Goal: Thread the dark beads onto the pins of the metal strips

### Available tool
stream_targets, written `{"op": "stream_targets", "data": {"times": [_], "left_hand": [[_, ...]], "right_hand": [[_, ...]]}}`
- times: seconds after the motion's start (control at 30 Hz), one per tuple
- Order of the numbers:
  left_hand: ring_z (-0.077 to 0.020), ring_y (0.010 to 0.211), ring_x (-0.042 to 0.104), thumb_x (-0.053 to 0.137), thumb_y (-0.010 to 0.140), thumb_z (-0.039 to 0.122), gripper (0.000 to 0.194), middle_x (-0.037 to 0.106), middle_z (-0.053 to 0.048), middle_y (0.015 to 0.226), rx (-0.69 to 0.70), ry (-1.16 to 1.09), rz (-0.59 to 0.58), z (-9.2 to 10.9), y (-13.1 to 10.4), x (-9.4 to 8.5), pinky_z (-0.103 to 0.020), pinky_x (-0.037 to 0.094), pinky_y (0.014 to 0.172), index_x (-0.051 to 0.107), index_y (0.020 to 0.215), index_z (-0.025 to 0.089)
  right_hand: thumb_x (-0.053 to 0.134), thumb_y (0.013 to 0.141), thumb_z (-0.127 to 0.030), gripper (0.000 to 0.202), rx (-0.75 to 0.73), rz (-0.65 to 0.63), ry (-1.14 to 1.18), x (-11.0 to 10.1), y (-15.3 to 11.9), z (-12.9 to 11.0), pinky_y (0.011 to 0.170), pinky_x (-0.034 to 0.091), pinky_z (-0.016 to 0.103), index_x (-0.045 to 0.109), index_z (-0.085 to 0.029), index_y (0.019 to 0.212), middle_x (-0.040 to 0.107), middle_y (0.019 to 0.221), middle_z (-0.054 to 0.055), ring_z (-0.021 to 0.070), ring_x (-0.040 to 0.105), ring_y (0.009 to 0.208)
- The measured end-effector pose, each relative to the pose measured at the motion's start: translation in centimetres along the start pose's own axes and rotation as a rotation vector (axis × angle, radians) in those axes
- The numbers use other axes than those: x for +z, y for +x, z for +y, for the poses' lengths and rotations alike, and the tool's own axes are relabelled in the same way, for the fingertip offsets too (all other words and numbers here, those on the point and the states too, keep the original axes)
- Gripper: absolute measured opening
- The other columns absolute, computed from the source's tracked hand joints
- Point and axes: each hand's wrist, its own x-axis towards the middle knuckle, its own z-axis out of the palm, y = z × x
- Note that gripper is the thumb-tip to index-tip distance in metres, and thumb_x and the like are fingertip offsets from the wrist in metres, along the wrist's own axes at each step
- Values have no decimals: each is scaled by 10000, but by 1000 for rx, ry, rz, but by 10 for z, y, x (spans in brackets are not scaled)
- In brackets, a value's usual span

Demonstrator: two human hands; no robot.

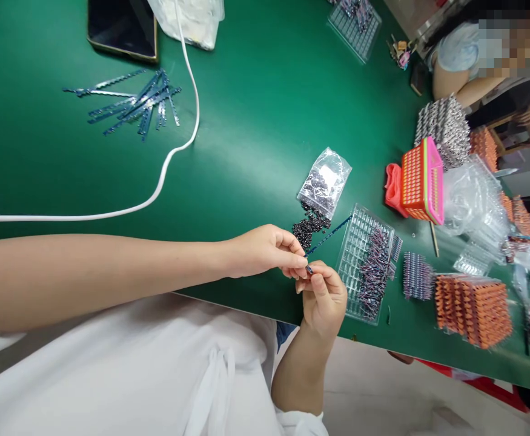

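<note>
Blue strip (329, 236) pinched near the green counter's (246, 163) edge

Counting from my two hands, with 12 o'clock straight ahead, the strip slants out between 1 and 2 o'clock. Thumb and fingertips of my left hand (269, 251) are clamped on it. My right hand (326, 303), just beside at 5 o'clock, has its fingers bent together at a small dark piece (309, 270); whether this is the strip's own end, and how firmly it is pinched, I cannot tell.

Loose dark beads (308, 233) lie at 12 o'clock, with the clear bag (329, 172) just beyond. At 3 o'clock is the clear tray (349, 260), carrying many purple pieces (374, 278). More strips (137, 106) are heaped well apart, between 10 and 11 o'clock.

To work well, I think I should grip close to the small piece, lightly, because so thin a strip could bend. Its far end needs care: it could catch the tray's corner. A careless wrist could also scatter the beads.
</note>
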Motion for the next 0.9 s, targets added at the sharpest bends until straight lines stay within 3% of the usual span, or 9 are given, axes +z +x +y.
{"op": "stream_targets", "data": {"times": [0.33,0.53,0.73,0.9], "left_hand": [[-157,774,698,748,754,226,118,737,-29,770,74,139,103,1,-5,4,-282,533,738,689,798,133],[-142,708,667,779,723,256,139,715,-7,708,77,180,132,1,-6,5,-261,517,679,713,776,145],[-187,765,692,784,716,327,198,758,-40,761,75,289,178,-2,-6,3,-295,536,717,757,808,153],[-185,803,708,765,741,298,215,772,-40,813,107,352,177,-3,-7,3,-294,547,764,762,904,157]], "right_hand": [[722,819,-263,88,-43,40,-67,2,-4,0,526,459,247,714,-234,901,617,796,-7,101,583,605],[697,834,-294,90,-46,84,-142,3,-4,0,530,457,257,697,-207,861,597,756,-5,107,574,605],[682,846,-281,76,-55,104,-166,4,-4,-1,545,449,260,694,-208,865,600,770,-5,99,563,591],[688,841,-247,49,-78,195,-220,7,-5,0,562,434,253,694,-204,863,594,774,-12,93,553,596]]}}
